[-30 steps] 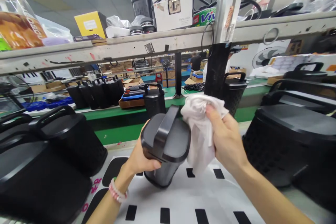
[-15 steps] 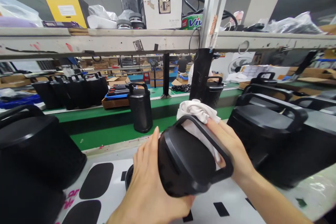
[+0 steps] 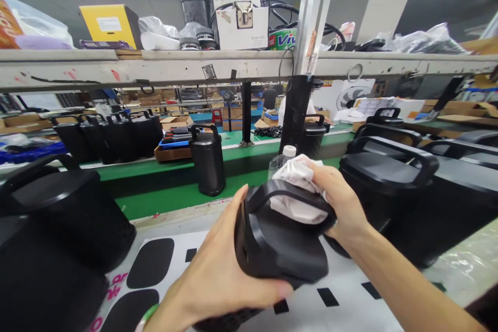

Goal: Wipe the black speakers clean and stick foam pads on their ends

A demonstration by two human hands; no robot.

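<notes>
A black speaker-like housing with a carry handle [image 3: 280,249] is tilted up in front of me over the white worktop. My left hand [image 3: 229,270] is wrapped round its side, thumb along the lower edge. In my right hand [image 3: 338,197] is a crumpled white cloth [image 3: 299,207], pressed against the handle and passing through its opening. The right fingertips are partly hidden behind the cloth and handle. Behind the cloth stands a clear bottle with a white cap [image 3: 288,152].
Similar black housings stand close at left [image 3: 70,207] and right [image 3: 385,187]. Another housing [image 3: 207,161] is on the green conveyor [image 3: 163,187]. An overhead shelf [image 3: 163,65] carries boxes and plastic bags. A dark post [image 3: 296,109] rises behind the bottle. A person in white is beyond it.
The housing has turned, its handle side now facing more away and upward. My right hand has moved the cloth along the handle. The bottle behind has come into clearer view.
</notes>
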